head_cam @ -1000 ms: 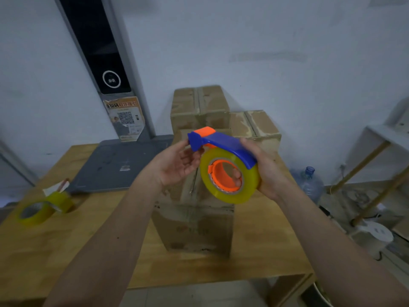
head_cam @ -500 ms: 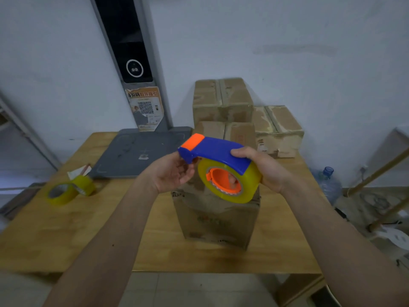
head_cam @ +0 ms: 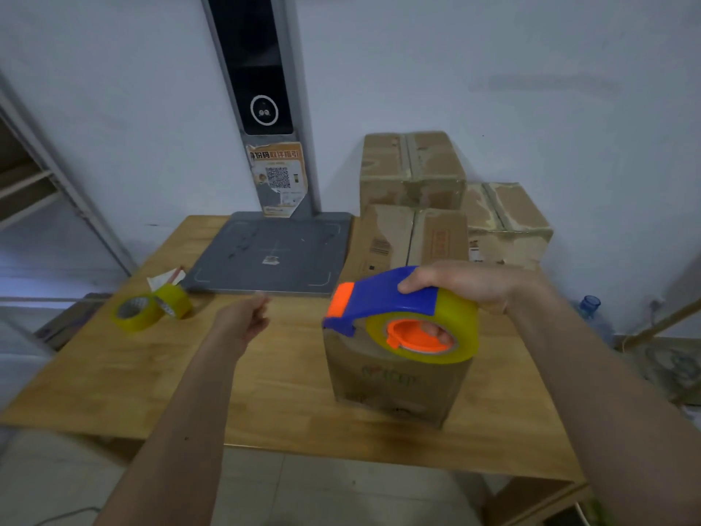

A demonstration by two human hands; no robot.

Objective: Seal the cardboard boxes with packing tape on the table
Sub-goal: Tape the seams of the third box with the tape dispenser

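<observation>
Left hand (head_cam: 242,318) gone from dispenser (head_cam: 394,305), loosely curled, empty; right hand (head_cam: 466,284) gripping it.
Plant blade at box (head_cam: 394,377) 9 o'clock edge; press down, pull toward 3 o'clock.

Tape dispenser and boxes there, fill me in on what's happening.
A person is taping cardboard boxes at a wooden table. The right hand grips a blue and orange tape dispenser over the nearest cardboard box. The left hand holds nothing and hangs above the table. Three more boxes are stacked at the back by the wall, and two spare tape rolls lie to the left.
</observation>
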